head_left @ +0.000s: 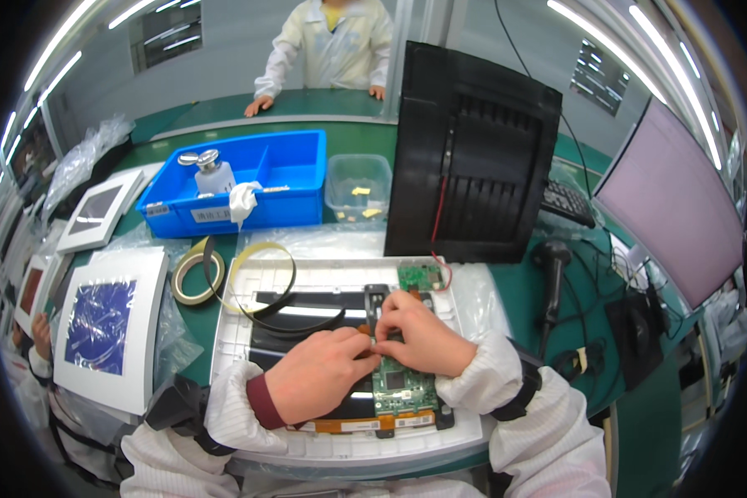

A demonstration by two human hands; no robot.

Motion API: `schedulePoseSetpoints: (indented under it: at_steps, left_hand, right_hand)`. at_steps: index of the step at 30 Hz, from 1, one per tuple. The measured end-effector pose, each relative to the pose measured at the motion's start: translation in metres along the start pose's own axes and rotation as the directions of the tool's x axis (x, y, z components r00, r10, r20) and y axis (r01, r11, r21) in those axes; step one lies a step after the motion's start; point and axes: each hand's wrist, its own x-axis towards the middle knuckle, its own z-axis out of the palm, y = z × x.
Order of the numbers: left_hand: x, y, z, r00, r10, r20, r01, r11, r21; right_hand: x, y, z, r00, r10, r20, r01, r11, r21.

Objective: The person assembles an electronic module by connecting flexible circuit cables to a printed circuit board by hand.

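- Both forearms come up from the lower edge in white sleeves and meet at the centre of the frame, over a white panel [340,286] lying face down on the green bench [556,290].
- The left hand [319,373] lies knuckles up, its fingers curled and pinched together at a small spot just above a green circuit board [400,390].
- The right hand [426,332] arches over from the right, its fingertips drawn together against the left hand's; what they pinch is hidden between them.
- The circuit board sits low in the middle of the panel, partly under both hands, with an orange ribbon strip [365,425] along its lower edge.
- A black cable [261,307] loops across the panel just left of the hands.
- A tape roll [197,276] lies to the left of the panel.
- A blue bin [290,178] stands in the upper left, a black housing [473,158] upright behind the panel.
- Another person in a white coat [332,41] stands at the top.
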Motion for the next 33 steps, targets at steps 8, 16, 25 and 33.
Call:
schedulePoseSetpoints:
  at_steps: [8, 16, 25, 33]
  left_hand:
    - [0.0012, 0.0001, -0.0009, 1.000, 0.029, -0.008, -0.029, 0.999, 0.013]
    - [0.0007, 0.0004, -0.0017, 1.000, 0.016, -0.003, -0.016, 1.000, 0.017]
    - [0.0029, -0.0007, 0.0025, 0.999, -0.022, -0.029, 0.021, 0.999, -0.028]
    - [0.0051, 0.0012, 0.0023, 0.999, -0.035, -0.002, 0.035, 0.999, 0.020]
  right_hand:
    - [-0.0006, 0.0004, 0.0032, 0.997, 0.024, -0.069, -0.024, 1.000, 0.005]
    - [0.0023, -0.0007, 0.0036, 0.994, 0.066, -0.092, -0.068, 0.997, -0.023]
    - [0.0017, 0.0033, 0.0071, 0.994, 0.040, -0.103, -0.044, 0.999, -0.030]
    - [-0.0010, 0.0057, 0.0011, 0.995, 0.006, -0.103, -0.012, 0.999, -0.050]
